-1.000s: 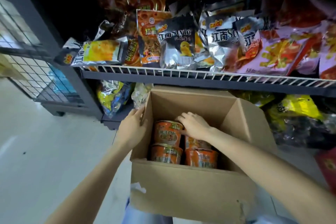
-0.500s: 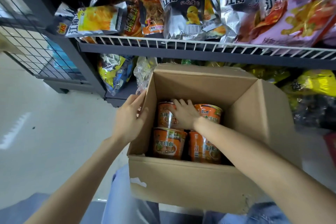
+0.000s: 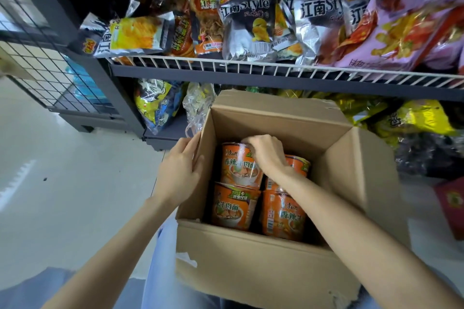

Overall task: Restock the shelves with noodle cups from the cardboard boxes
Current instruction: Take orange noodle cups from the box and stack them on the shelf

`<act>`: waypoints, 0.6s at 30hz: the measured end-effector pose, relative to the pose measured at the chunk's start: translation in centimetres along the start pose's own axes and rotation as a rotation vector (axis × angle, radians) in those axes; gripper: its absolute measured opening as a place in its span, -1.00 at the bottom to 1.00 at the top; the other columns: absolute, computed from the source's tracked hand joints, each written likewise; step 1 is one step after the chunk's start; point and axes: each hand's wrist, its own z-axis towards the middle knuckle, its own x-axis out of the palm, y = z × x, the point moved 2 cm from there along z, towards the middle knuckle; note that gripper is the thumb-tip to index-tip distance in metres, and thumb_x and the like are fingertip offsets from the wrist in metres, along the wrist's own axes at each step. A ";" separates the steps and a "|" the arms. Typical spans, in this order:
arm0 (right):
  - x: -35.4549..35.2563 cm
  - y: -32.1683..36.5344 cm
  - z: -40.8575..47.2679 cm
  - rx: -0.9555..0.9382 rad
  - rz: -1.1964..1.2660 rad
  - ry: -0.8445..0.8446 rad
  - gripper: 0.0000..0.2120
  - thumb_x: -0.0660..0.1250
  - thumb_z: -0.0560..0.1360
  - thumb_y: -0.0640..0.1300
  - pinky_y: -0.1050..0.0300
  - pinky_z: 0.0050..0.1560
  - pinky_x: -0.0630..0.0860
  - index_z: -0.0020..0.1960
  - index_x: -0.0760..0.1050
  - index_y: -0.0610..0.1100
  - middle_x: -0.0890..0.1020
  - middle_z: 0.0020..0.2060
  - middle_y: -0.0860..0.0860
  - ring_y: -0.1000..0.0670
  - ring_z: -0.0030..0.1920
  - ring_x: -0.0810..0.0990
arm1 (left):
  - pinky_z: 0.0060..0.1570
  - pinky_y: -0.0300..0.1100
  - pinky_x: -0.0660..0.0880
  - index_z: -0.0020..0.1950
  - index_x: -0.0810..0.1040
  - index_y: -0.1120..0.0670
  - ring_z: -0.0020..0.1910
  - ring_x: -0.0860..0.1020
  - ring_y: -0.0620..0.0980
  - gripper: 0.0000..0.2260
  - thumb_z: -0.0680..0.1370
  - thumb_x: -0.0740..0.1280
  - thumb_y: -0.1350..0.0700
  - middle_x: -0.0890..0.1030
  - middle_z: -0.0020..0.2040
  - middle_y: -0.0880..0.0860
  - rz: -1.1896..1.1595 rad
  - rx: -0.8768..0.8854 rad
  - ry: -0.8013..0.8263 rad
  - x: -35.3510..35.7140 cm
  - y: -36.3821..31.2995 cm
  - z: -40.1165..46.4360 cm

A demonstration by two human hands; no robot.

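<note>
Head view, and it's the only one you've got: your cardboard box (image 3: 263, 268) sits open on the floor right below the wire shelf (image 3: 276, 70), flaps up. Your left hand (image 3: 182, 173) is clamped on the box's left wall, fingers (image 3: 193, 143) hooked over the rim and thumb inside, steadying it. Your right hand (image 3: 267, 155) is down in the box, fingers (image 3: 253, 140) curled over the lid of the top noodle cup (image 3: 238, 170) at the back left, closing on its rim, though you can't tell how firm that hold is. That cup stands higher than the others, so it looks to be coming out. Three more show: a front-left cup (image 3: 233, 208), a front-right cup (image 3: 282, 216), and a back-right cup (image 3: 298, 164) half hidden behind your wrist. Up on the shelf it's all snack bags (image 3: 247, 22), and no noodle cup is anywhere on it that you can see. So by my reading you're early on: box open, one cup in hand, none visibly placed, at least four left to move.
</note>
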 end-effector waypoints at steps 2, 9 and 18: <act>-3.0 0.8 -0.7 -0.042 0.030 -0.085 -0.77 0.24 0.56 -0.15 -0.03 0.03 0.55 0.13 0.62 -0.04 0.68 0.01 -0.04 -0.10 0.02 0.63 | 0.01 -0.01 0.46 0.46 0.30 0.11 0.15 0.49 0.19 -0.56 0.58 0.25 0.12 0.48 0.24 0.15 0.055 0.005 0.016 -0.1 -0.3 1.0; -14.0 1.7 -3.5 -0.132 0.206 -0.503 -0.83 0.32 0.54 -0.18 0.46 -0.08 0.46 0.05 0.67 -0.07 0.70 -0.05 0.06 0.20 -0.09 0.58 | 0.31 0.03 0.36 0.44 0.26 -0.04 0.32 0.38 -0.02 -0.22 0.41 -0.02 -0.52 0.44 0.35 0.03 -0.059 0.048 0.057 -1.7 -4.7 4.7; -15.5 1.5 -4.5 -0.200 0.385 -0.563 -0.78 0.32 0.54 -0.20 0.45 -0.04 0.49 0.19 0.56 -0.12 0.58 0.06 0.10 0.24 -0.05 0.56 | 0.25 -0.44 0.29 0.55 -0.16 -0.07 0.26 0.24 -0.40 0.02 0.36 0.52 -0.06 0.28 0.42 -0.18 -0.735 -0.034 -0.026 -1.8 -6.9 4.2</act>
